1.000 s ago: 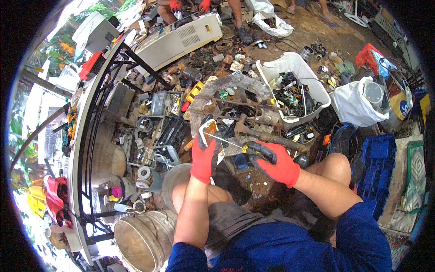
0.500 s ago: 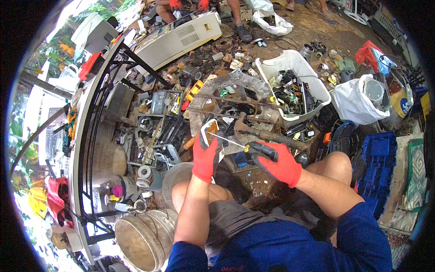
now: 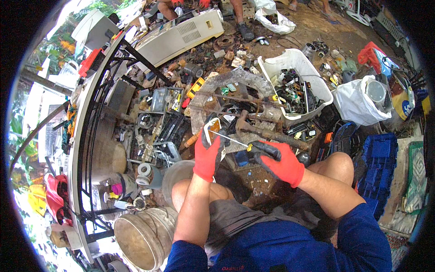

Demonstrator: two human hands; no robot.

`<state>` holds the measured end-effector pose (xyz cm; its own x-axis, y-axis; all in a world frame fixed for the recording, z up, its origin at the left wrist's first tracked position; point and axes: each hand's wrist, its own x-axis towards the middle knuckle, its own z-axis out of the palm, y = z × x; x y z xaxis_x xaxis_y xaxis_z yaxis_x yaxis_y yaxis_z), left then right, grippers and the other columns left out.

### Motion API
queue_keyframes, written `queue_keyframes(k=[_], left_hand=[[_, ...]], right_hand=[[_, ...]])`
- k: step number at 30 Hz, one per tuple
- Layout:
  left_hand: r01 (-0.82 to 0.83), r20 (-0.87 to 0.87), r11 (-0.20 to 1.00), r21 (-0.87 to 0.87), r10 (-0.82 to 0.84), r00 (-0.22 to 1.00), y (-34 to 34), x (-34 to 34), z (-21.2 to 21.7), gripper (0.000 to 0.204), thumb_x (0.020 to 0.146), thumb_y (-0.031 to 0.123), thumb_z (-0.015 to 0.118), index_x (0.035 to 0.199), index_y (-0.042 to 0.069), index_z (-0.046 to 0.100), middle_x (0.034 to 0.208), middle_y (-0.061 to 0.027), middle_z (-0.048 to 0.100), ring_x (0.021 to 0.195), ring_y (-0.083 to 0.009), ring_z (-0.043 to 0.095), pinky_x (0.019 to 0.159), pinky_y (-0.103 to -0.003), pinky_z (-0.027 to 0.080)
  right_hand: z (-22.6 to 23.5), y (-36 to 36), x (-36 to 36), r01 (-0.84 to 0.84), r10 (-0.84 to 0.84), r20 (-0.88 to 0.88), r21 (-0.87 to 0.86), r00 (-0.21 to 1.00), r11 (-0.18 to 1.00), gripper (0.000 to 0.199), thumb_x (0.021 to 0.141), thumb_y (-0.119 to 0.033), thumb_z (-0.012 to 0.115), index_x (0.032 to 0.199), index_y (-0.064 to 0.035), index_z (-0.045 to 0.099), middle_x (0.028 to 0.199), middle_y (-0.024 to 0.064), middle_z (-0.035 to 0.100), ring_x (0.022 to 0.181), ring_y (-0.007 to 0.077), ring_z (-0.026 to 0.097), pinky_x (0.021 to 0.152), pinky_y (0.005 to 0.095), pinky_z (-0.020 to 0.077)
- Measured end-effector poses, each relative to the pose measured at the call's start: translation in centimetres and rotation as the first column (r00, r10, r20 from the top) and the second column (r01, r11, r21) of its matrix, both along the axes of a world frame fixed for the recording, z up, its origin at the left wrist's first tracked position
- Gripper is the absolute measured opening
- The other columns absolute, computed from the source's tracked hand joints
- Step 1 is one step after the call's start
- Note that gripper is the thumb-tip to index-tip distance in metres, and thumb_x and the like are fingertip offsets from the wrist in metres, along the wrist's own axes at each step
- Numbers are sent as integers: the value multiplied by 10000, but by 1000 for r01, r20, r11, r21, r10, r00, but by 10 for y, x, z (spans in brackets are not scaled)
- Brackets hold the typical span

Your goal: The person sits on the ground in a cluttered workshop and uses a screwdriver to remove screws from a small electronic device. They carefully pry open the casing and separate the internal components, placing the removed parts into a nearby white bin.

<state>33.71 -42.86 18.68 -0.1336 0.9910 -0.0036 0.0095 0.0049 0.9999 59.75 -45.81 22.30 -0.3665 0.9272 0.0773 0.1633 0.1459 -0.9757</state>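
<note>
The left hand (image 3: 206, 156), red-gloved with dark fingers, is curled around a small white-and-orange piece (image 3: 213, 128), holding it tilted above the ground clutter; the right hand (image 3: 282, 162), gloved alike, is closed on a screwdriver (image 3: 233, 140), its thin shaft slanting toward the piece; the screwdriver's handle is mostly covered by the fingers, the piece's underside is hidden by the left hand, and whether the tip touches is too small to tell; a hammer (image 3: 247, 128) lies just beyond, between the right hand and a white bin (image 3: 312, 112) of dark scrap; a dirty bucket (image 3: 136, 242) stands near the left forearm; another person, cut off by the upper edge, shows red gloves (image 3: 205, 3).
</note>
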Motion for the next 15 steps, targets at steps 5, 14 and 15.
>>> queue_keyframes(k=[5,14,15], left_hand=[[-33,-111,999,2,33,993,-2,9,10,579,879,55,659,1402,-39,429,1277,-105,585,1140,-147,541,977,-283,431],[36,-391,992,118,13,920,-7,11,-1,671,834,117,699,1408,-59,399,1268,-235,592,1194,-263,569,1001,-350,430],[52,-418,992,111,-1,909,-7,15,0,678,833,126,702,1409,-59,395,1278,-243,581,1201,-277,564,1003,-353,428]], right_hand=[[-5,5,6,-21,-14,-157,-219,988,976,319,886,-122,642,1189,-21,637,939,98,683,835,133,629,749,299,511],[11,13,26,-336,244,-272,-375,931,864,281,970,-344,549,1028,-99,672,607,-66,466,507,44,457,433,228,317],[8,20,28,-389,92,-433,-670,897,632,218,943,-280,579,996,-107,700,644,-51,534,561,36,502,466,230,372]])
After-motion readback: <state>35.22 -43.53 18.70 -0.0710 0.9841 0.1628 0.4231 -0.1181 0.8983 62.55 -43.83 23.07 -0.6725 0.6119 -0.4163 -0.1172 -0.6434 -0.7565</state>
